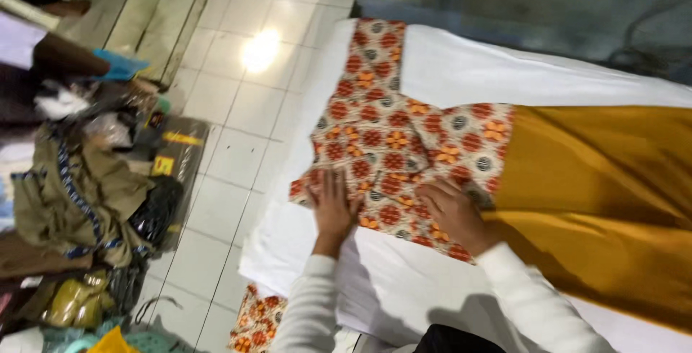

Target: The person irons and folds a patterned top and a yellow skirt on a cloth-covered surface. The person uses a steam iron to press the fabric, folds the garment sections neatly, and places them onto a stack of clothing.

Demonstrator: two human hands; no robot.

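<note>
Both palms flat on a patterned garment (393,144) of red, orange and white circles, spread over a white-covered table (468,72). Left hand (333,205) pressed down near the garment's left edge, fingers stretched out and slightly apart, gripping nothing. Right hand (454,212) laid flat just beside it, fingers together, pressing a fold close to where the print meets a mustard-yellow cloth (598,194). White sleeves on both arms. Off to the left on the tiled floor (238,108), a heap of clothes and bags (86,202).
</note>
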